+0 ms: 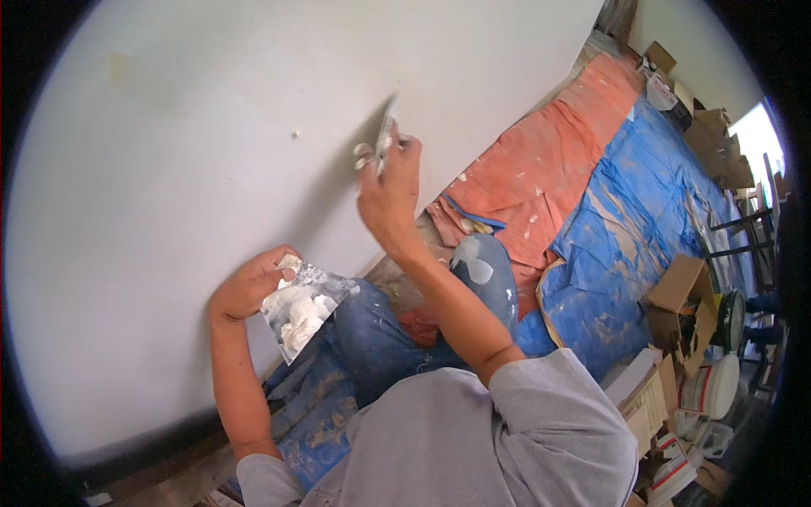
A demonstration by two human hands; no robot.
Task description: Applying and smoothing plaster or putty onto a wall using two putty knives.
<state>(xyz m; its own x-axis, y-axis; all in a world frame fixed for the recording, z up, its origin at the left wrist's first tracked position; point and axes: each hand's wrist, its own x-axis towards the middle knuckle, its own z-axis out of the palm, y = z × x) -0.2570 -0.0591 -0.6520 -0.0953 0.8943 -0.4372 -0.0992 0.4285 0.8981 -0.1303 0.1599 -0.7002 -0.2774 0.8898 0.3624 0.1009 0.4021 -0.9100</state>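
My left hand (253,286) is closed on the edge of a flat metal plate (340,291), which carries a heap of white filler paste (302,319). Farther up, my right hand (391,190) grips a putty knife (386,135), its blade seen nearly edge-on against the white wall (194,169). White paste smears the fingers of that hand. The knife tip looks close to the wall; contact cannot be made out. To the left of the knife, a small white dab (295,134) shows on the wall.
A red sheet (532,169) and a blue tarp (625,237), both stained, cover the floor at the right. Cardboard boxes (683,296) and white buckets (714,386) crowd the far right. My jeans-clad knees (486,270) are bent close to the wall.
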